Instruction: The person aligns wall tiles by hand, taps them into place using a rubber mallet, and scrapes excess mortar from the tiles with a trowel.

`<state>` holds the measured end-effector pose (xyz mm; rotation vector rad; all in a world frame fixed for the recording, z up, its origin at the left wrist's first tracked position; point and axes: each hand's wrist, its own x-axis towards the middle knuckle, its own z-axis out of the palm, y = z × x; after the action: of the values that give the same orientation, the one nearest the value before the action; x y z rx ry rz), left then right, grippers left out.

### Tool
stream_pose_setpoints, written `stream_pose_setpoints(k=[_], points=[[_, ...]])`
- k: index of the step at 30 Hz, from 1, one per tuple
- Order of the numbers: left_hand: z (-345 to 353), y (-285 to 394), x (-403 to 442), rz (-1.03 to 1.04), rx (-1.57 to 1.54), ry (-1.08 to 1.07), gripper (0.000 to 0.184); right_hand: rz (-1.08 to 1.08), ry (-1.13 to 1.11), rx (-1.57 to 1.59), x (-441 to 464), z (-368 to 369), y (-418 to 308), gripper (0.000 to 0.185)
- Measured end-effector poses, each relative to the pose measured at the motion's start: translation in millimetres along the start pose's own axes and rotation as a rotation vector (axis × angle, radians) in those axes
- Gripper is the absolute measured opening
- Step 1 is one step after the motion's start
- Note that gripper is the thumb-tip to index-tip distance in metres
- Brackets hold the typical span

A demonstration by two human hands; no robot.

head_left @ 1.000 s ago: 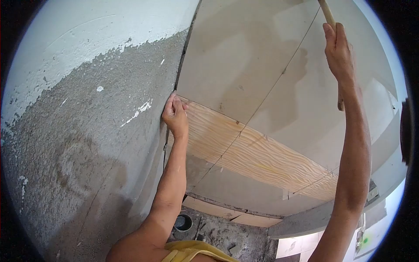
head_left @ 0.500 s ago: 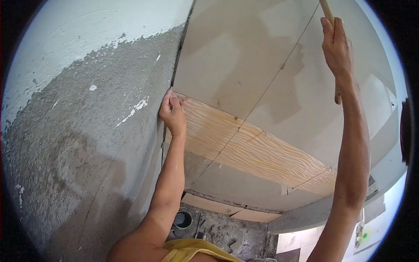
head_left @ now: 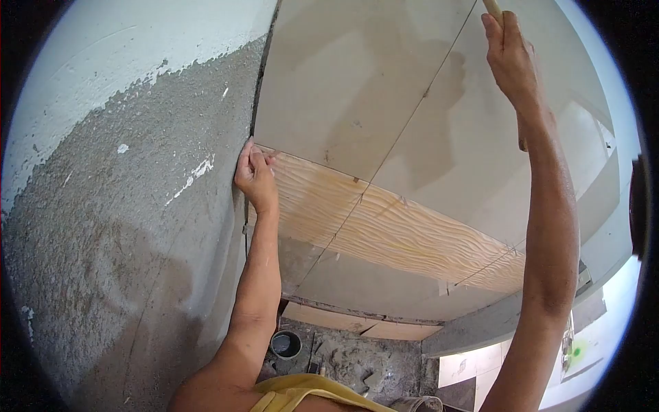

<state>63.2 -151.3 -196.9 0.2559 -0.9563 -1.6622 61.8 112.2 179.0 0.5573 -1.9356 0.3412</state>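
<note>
My left hand [head_left: 256, 177] is closed, its fingertips pinched together at the upper left corner of the wavy beige tile strip [head_left: 384, 216], beside the wall corner. Whatever sits between those fingertips is too small to make out. Raised at the upper right, my right hand [head_left: 515, 65] is wrapped round a wooden handle [head_left: 493, 8]. The far end of that tool lies beyond the top of the view. Large smooth grey-beige tiles [head_left: 322, 82] cover the wall above the strip, with thin dark joints between them.
Rough grey plaster [head_left: 158, 158] covers the left wall, with white paint [head_left: 130, 41] above it. On the dirty floor stands a dark bucket [head_left: 285, 345] near rubble [head_left: 350, 360]. Another bucket [head_left: 419, 404] shows at the bottom edge. A ledge [head_left: 480, 329] runs along the lower right.
The view has shifted, so the wall and tiles sit slightly further left. My left hand stays at the strip's corner; my right hand still holds the handle. The second bucket shows more fully.
</note>
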Motion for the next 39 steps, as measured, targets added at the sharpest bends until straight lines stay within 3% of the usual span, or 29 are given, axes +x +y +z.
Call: stream_pose_setpoints(k=[15, 21, 23, 27, 30, 32, 39], points=[[3.3, -5.2, 1.8, 0.002, -0.055, 0.037, 0.032, -0.166, 0.14, -0.004, 39.1, -20.4, -27.4, 0.038], [4.1, -0.4, -0.3, -0.04, -0.081, 0.036, 0.03, -0.115, 0.076, 0.005, 55.2, -35.0, -55.7, 0.041], [2.8, 0.7, -0.8, -0.019, -0.055, 0.025, 0.03, -0.025, -0.118, -0.093, 50.2, -53.7, -79.8, 0.06], [2.7, 4.7, -3.1, -0.013, -0.042, 0.026, 0.031, -0.024, -0.074, -0.122, 61.3, -29.2, -70.5, 0.049], [5.6, 6.1, -2.5, -0.03, -0.063, 0.024, 0.031, -0.222, 0.141, -0.035, 73.7, -7.7, -48.3, 0.041], [3.0, 2.7, -0.7, -0.011, -0.073, 0.017, 0.031, -0.145, 0.017, -0.109, 74.1, -9.7, -51.3, 0.042], [0.5, -0.4, 0.3, -0.036, -0.115, -0.003, 0.033, -0.148, 0.032, -0.146, 74.0, -12.3, -59.0, 0.043]])
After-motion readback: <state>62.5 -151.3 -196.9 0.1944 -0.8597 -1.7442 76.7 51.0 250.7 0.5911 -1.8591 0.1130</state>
